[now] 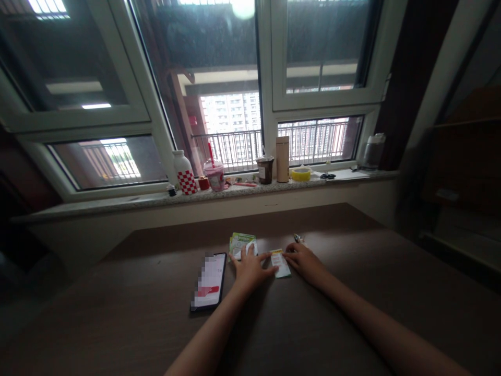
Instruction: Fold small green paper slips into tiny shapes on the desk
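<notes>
A small white packet with a yellow top edge (280, 263) lies on the brown table (148, 282) between my hands. My left hand (249, 265) has its fingers spread, with thumb and index finger at the packet's left side and the other fingertips over green and white packets (243, 239). From the right, my right hand (303, 259) touches the small packet's upper right edge with its fingers bent together. Just behind that hand is a small shiny object (298, 238), too small to make out. A phone (211, 282) with a lit screen lies left of my left hand.
Along the windowsill (235, 192) behind the table stand a checkered white bottle (185, 173), a pink cup with a red straw (214, 175), a dark cup (265, 170), a tan flask (282, 159), yellow tape (301, 175), black scissors (327, 176) and a clear jug (373, 152).
</notes>
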Demonstrator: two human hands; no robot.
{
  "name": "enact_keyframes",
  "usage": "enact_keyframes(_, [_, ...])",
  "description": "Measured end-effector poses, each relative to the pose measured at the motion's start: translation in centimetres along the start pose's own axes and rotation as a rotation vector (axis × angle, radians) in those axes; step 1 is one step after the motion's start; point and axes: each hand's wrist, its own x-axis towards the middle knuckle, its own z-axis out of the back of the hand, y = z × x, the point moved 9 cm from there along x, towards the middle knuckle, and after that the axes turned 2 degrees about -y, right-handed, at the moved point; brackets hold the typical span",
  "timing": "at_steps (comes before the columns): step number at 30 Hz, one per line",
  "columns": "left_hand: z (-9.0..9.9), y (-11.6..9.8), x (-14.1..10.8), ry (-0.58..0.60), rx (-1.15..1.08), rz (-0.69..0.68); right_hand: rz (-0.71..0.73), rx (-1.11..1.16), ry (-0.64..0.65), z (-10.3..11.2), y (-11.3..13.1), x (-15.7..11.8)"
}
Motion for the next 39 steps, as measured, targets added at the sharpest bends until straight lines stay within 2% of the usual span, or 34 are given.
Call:
enact_keyframes(8, [-0.1, 0.0, 0.0, 0.006, -0.004, 0.002, -0.041, -0.216, 0.090, 0.1, 1.3, 0.6])
enact_keyframes(13, [-0.1, 0.0, 0.1, -0.007, -0.001, -0.004, -0.058, -0.272, 0.092, 0.0, 1.5, 0.6])
enact_keyframes(22, [-0.1, 0.0, 0.2, 0.005, 0.017, 0.002, -0.110, -0.114, -0.003, 1.0, 0.9, 0.1])
enact_keyframes(29, [0.2, -0.2, 0.2, -0.001, 0.005, -0.006, -0.142, 0.003, -0.031, 0.9, 0.2, 0.5])
enact_keyframes(39, [0.2, -0.1, 0.2, 0.006, -0.018, 0.000, -0.146, 0.037, 0.026, 0.7, 0.0, 1.0])
